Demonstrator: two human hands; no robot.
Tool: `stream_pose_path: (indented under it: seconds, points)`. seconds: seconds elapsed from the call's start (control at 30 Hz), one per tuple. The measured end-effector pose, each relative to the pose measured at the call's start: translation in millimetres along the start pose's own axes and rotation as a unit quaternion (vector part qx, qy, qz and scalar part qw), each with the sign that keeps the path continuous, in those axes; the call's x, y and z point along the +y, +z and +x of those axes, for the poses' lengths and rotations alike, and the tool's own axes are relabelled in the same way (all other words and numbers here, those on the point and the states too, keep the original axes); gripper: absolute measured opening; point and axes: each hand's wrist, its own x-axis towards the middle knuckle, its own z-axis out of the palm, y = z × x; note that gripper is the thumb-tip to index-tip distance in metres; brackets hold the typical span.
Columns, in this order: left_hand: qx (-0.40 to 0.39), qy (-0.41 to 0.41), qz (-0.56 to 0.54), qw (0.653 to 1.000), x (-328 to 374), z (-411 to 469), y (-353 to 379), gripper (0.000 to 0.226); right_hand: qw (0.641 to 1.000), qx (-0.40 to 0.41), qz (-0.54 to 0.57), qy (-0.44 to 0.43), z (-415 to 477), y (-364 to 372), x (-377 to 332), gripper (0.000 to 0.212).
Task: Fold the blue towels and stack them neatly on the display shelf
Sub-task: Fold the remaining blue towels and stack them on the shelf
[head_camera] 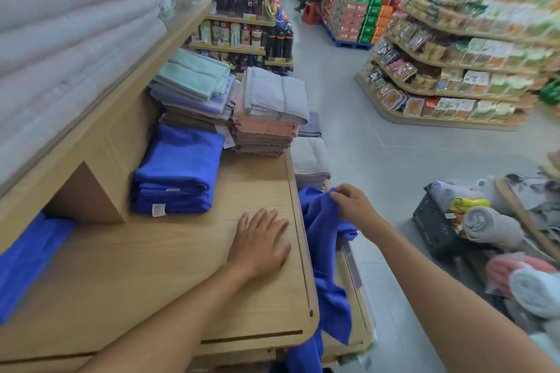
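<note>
Left of centre, a stack of folded blue towels point(177, 171) sits on the wooden display shelf point(169, 266), the left hand point(259, 244) rests flat with fingers spread, while the right hand point(353, 204) pinches an unfolded blue towel point(325, 251) hanging over the shelf's right edge, still to be folded.

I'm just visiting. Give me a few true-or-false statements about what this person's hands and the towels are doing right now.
1. The left hand lies flat on the wooden shelf. True.
2. The right hand holds nothing. False: it grips the loose blue towel.
3. A folded blue stack sits on the shelf. True.
4. The loose blue towel is spread flat on the shelf. False: it hangs crumpled over the shelf's edge.
5. A green towel tops the pink pile. False: a grey towel does.
</note>
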Motion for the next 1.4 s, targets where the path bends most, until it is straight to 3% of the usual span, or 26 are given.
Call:
stream_pose_path:
  seconds: [0.2,0.43,0.5,0.57,0.6,0.67,0.8,0.9,1.0,1.1,1.23,1.33,1.4]
  points:
    - [-0.009,0.054,-0.074,0.996,-3,-6,-12,0.065,0.997,0.033,0.051,-0.039,-36,-12,-78,0.013]
    - [0.072,0.085,-0.313,0.943,53,-35,-43,0.072,0.954,0.042,0.273,-0.117,-94,-21,-183,0.013]
    - [0.085,0.056,-0.431,0.897,67,-33,-64,0.037,0.944,0.042,0.295,-0.144,-103,-24,-208,0.010]
    - [0.108,0.003,-0.588,0.802,68,-28,-87,0.008,0.950,0.059,0.260,-0.160,-107,-30,-230,0.010]
    - [0.139,-0.021,-0.629,0.764,62,-26,-99,0.008,0.957,0.075,0.225,-0.163,-106,-34,-239,0.012]
    - [0.212,-0.052,-0.649,0.729,42,-24,-127,0.008,0.967,0.106,0.173,-0.151,-101,-41,-254,0.014]
    - [0.340,-0.050,-0.577,0.741,4,-29,-203,0.009,0.977,0.083,0.179,-0.076,-88,-36,-283,0.012]
    - [0.443,-0.010,-0.480,0.757,-3,-48,-271,0.017,0.970,0.025,0.201,-0.135,-92,-36,-321,0.020]
    - [0.539,0.060,-0.358,0.760,9,-82,-316,0.018,0.914,-0.063,0.324,-0.237,-108,-50,-360,0.032]
    - [0.570,0.086,-0.265,0.773,24,-122,-329,0.012,0.872,-0.110,0.387,-0.278,-116,-71,-353,0.038]
    - [0.469,0.085,-0.181,0.861,28,-159,-289,0.010,0.935,-0.062,0.304,-0.174,-91,-63,-267,0.028]
    - [0.268,0.033,-0.155,0.950,26,-172,-223,0.016,0.980,-0.017,0.191,-0.056,-73,-39,-169,0.018]
    - [0.093,0.009,-0.179,0.979,21,-178,-172,0.016,0.998,-0.028,0.054,-0.017,-67,-21,-101,0.016]
